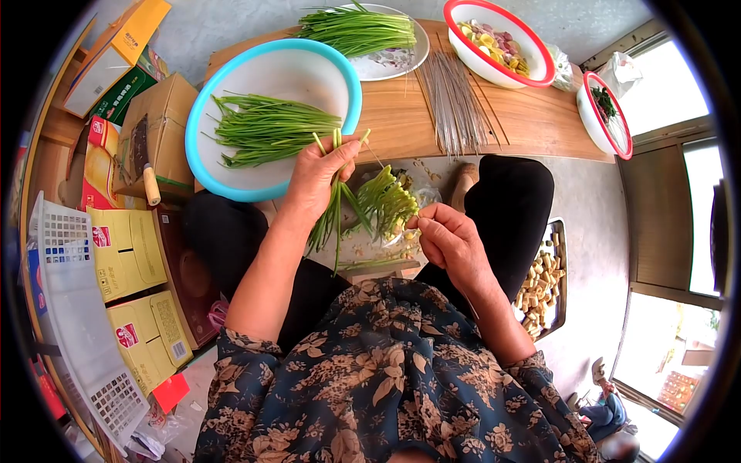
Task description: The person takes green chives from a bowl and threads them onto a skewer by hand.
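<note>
My left hand (323, 174) is closed around a few green chives (337, 208), their pale cut ends sticking up past the thumb and the leaves hanging below. My right hand (450, 239) pinches a thin metal skewer, mostly hidden by the fingers and the greens. A row of folded chives (386, 202) is threaded on this skewer between my hands. The skewer's tip seems to reach close to my left fingers. Just beyond my left hand, a white basin with a blue rim (351, 85) holds a loose heap of chives (270, 127).
Along the wooden table (532, 116) lie metal skewers (455, 104), a white plate (421, 50) of chives and red-rimmed bowls (549, 65) of food. A tray (562, 289) of cut pieces sits at right. Boxes (127, 251) and a knife (149, 174) are at left.
</note>
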`<action>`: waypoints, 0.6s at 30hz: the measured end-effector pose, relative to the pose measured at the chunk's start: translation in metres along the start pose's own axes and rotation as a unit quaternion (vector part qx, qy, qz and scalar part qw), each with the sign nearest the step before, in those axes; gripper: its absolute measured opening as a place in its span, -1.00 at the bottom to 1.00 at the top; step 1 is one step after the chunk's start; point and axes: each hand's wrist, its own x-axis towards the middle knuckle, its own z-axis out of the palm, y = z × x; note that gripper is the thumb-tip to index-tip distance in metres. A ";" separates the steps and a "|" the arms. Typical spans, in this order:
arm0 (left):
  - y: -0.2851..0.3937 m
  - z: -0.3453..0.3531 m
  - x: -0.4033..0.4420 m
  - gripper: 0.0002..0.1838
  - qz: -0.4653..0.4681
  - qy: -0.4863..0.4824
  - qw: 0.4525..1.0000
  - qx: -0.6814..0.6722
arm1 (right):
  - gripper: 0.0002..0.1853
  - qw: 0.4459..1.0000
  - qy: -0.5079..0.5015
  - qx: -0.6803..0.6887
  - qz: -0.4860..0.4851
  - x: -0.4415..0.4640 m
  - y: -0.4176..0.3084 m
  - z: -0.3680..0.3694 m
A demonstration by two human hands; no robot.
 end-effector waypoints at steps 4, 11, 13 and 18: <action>-0.003 0.002 -0.003 -0.79 -0.021 -0.019 0.999 0.032 | -0.80 1.000 0.005 -0.017 -0.010 0.002 -0.001 0.003; -0.008 0.011 -0.007 -0.76 -0.048 -0.064 0.996 0.036 | -0.80 1.000 -0.002 0.026 -0.006 0.013 0.001 0.000; -0.008 0.017 -0.009 -0.76 -0.049 -0.042 0.997 0.039 | -0.81 0.999 0.001 0.052 -0.001 0.018 0.006 -0.003; -0.018 0.007 -0.001 -0.70 0.079 -0.020 0.978 0.193 | -0.82 0.998 0.010 0.059 0.007 0.018 0.008 -0.006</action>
